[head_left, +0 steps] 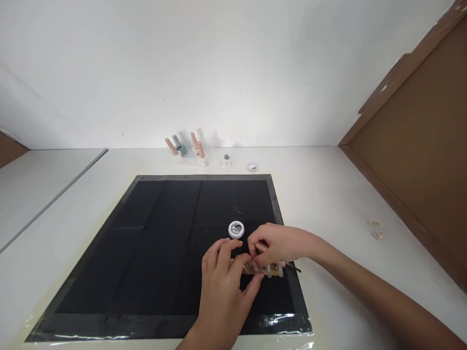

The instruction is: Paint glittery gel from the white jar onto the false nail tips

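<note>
My left hand [224, 284] steadies a narrow tan strip with clear edges [272, 270], thumb and forefinger gripping it from both sides. Small shiny pieces sit along the strip; they look like false nail tips, but are too small to be sure. Over the strip, my right hand [275, 243] is closed, its fingertips pinched at the strip's top. A pinkish nail polish brush handle [260, 247] is tucked in its palm, and a dark thin stem pokes out to the right. Just beyond the hands lies a small round white jar [236, 229] with crinkled silver contents.
A black mat [156, 257] is taped to the white table. Along the back stand several nail polish bottles [200, 153], a small white bottle with a grey top [226, 160] and a round lid [251, 166]. Two small round pieces [376, 229] lie right, near a brown cardboard panel [419, 160].
</note>
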A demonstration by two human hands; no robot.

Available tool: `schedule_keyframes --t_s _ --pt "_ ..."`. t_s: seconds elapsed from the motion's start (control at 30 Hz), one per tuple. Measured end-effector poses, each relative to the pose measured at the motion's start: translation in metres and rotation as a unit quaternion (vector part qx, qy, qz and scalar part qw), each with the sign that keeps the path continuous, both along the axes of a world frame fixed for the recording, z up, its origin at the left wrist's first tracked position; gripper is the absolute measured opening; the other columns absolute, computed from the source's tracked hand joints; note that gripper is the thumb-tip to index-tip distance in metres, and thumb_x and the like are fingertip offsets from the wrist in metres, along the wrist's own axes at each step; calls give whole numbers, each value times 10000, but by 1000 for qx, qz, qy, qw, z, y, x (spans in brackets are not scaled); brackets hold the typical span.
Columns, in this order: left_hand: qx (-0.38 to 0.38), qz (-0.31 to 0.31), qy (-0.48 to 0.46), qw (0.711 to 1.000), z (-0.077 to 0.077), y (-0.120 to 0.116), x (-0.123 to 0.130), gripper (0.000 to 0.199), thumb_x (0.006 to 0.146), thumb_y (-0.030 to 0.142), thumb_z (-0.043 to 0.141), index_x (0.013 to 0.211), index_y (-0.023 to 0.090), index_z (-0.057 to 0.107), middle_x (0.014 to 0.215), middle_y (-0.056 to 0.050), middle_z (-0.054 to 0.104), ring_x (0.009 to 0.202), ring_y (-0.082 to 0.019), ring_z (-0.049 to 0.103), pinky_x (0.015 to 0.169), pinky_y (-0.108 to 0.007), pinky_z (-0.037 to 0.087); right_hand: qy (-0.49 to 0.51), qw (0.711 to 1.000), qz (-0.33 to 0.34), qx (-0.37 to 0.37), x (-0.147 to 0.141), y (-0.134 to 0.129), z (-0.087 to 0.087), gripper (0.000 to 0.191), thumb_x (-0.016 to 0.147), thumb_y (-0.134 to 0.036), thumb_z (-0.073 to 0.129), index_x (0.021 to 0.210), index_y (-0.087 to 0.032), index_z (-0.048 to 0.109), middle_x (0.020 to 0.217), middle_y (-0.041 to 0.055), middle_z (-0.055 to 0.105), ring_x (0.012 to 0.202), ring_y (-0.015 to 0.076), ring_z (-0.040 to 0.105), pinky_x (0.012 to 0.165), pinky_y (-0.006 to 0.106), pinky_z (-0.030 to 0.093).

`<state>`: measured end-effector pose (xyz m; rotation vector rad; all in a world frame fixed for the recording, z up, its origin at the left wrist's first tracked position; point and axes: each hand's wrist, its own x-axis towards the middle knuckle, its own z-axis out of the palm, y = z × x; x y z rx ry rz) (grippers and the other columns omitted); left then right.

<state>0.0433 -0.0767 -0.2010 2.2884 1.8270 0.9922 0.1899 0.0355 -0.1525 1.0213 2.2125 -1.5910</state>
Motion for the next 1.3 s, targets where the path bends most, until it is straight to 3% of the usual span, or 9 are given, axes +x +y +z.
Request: schedule_keyframes --t_s 0.27,0.63,0.93,1.03,1.2,1.3 --pt "-15 -6 -10 1000 -3 1 -3 58 760 219 645 818 213 642 1030 -84 608 1039 -307 492 817 -484 456 -22 999 -14 21 -3 -2 1 60 707 -175 597 660 -178 559 512 -82 370 416 67 495 370 159 299" --pt "-11 8 -58 998 1 2 3 76 715 148 678 770 187 641 986 -89 619 1006 -314 499 812 -500 439 -35 997 -5 71 -3 -5 3 89 708 -179 591 628 -186 552 525 -71 368 438 56 366 381 179 235" --pt "-9 -4 -1 1000 -1 0 0 67 745 213 657 809 221 641 1029 -78 609 1030 -308 496 810 -482 457 -13 994 1 112 1 -10 15 123 725 -120 558 618 -179 548 548 -54 434 463 64 374 411 194 221" --pt "-9 -4 5 1000 -1 -1 -2 88 746 229 665 832 222 642 1046 -83 604 1044 -315 489 812 -490 461 -2 992 -15 121 7 -8 21 101 786 -200 563 686 -182 556 557 -61 397 454 60 385 399 184 233" --pt "-20 -10 3 1000 0 -1 -4 111 734 240 688 836 234 647 1048 -77 601 1053 -324 484 819 -509 458 22 989 -75 126 19 -4 26 296 883 -443 481 750 -185 538 595 -61 358 457 67 416 392 182 290" --pt "-17 -15 9 1000 0 -1 -6 136 728 261 698 852 236 646 1055 -81 596 1050 -326 486 811 -510 464 42 988 -99 108 22 -4 26 334 884 -500 466 803 -192 571 613 -55 369 482 78 419 407 189 330"
